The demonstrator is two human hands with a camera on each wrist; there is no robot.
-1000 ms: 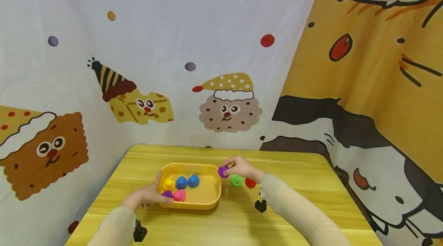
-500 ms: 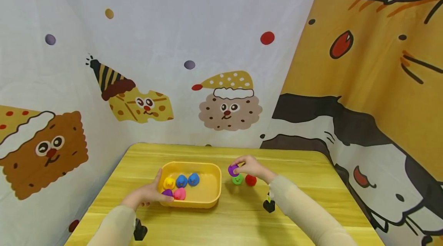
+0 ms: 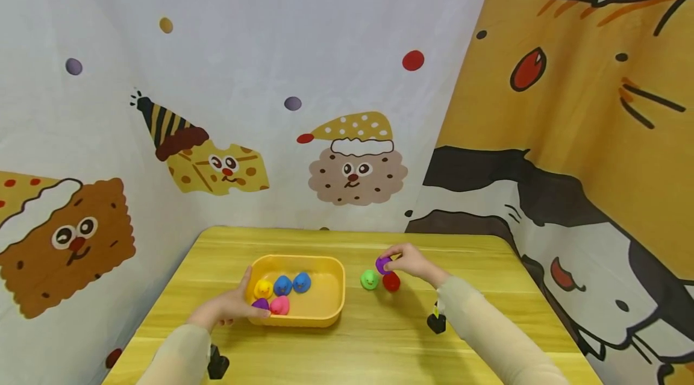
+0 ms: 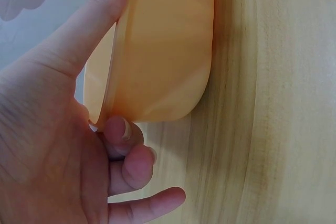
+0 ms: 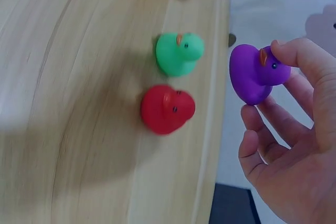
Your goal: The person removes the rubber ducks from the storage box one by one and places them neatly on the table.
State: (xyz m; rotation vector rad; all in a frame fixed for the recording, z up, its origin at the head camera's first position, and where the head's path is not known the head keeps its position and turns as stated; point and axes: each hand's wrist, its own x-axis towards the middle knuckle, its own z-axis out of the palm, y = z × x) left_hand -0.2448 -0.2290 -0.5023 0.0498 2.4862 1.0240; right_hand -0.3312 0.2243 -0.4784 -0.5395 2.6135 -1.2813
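Head view: purple duck (image 3: 382, 264) is held in R hand (image 3: 411, 261), right of & below frame ctr., raised off tabletop (image 3: 325, 361). Caution (judgement): purple duck may be dropped if grip is loosened, since it is retained by fingertips only & its body is rounded, prob. smooth. Red duck (image 3: 392, 282), just below it in frame, could be knocked over if R hand is lowered w/o offset; green duck (image 3: 370, 279), immed. to the left, could be shoved in turn. Tray (image 3: 344, 291), lower ctr.-left, could be tipped or dragged w/ contents if its corner is pressed or pulled by L hand (image 3: 225, 306).

Pos. of purple duck: in right wrist view it is located right of ctr., at left end of R hand, w/ head & body pinched btwn fingertips; palm is not contacted. Red & green ducks are seen apart from it, farther left in same view.

L hand: tray is gripped at its lower-left corner (head view); bent fingers are seen beside that corner in left wrist view. Contained in tray, mostly left half: yellow duck (image 3: 263, 289), left blue duck (image 3: 282, 285), right blue duck (image 3: 302, 282), pink duck (image 3: 279, 305), second purple duck (image 3: 260, 305), the last partly hidden by L hand.
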